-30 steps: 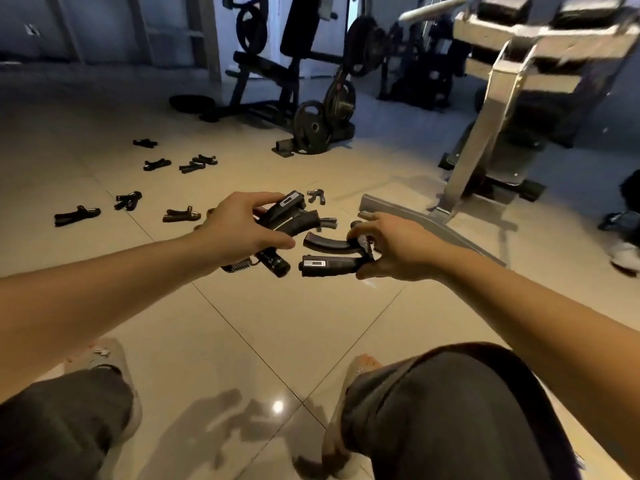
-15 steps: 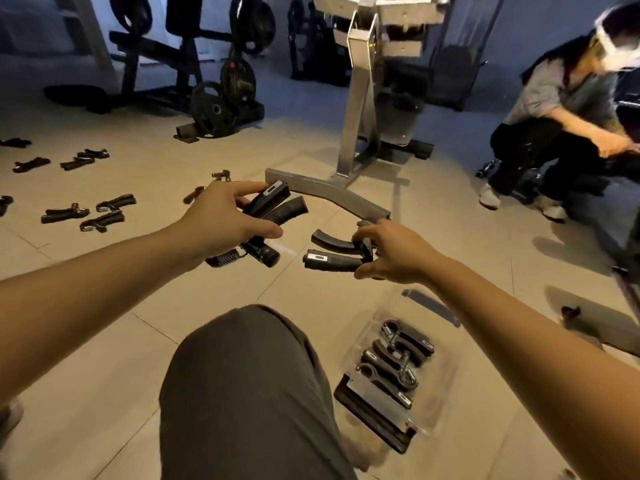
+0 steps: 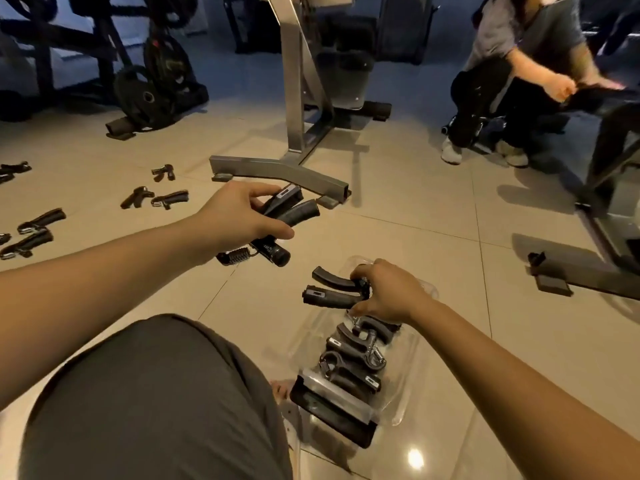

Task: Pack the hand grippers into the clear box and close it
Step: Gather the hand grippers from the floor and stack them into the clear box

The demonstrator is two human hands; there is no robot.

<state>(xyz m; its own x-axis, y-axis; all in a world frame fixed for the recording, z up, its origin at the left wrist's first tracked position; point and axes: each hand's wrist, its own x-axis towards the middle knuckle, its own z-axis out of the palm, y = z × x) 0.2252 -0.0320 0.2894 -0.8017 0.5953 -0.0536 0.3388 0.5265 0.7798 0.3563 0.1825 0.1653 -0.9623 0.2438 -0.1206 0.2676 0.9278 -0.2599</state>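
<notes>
My left hand (image 3: 239, 216) is closed around a bunch of black hand grippers (image 3: 291, 211), held above the tiled floor. One black hand gripper (image 3: 332, 292) is pinched at its spring end by my right hand (image 3: 388, 294), directly over the far end of the clear box (image 3: 405, 386). The box lies open on the floor at lower right and holds several black hand grippers (image 3: 356, 355) in a row. A black-edged flap (image 3: 329, 414) sits at its near end. More loose hand grippers (image 3: 154, 199) lie scattered on the floor to the left.
My knee in grey trousers (image 3: 156, 396) fills the lower left. A steel gym machine base (image 3: 277, 171) stands just beyond my left hand. Weight plates on a rack (image 3: 149, 95) are at the back left. Another person (image 3: 519, 77) crouches at upper right beside a machine foot (image 3: 581, 275).
The view has swung right and down, bringing the clear box fully in. My right hand has dropped with its gripper to just above the box. My left hand keeps its bunch.
</notes>
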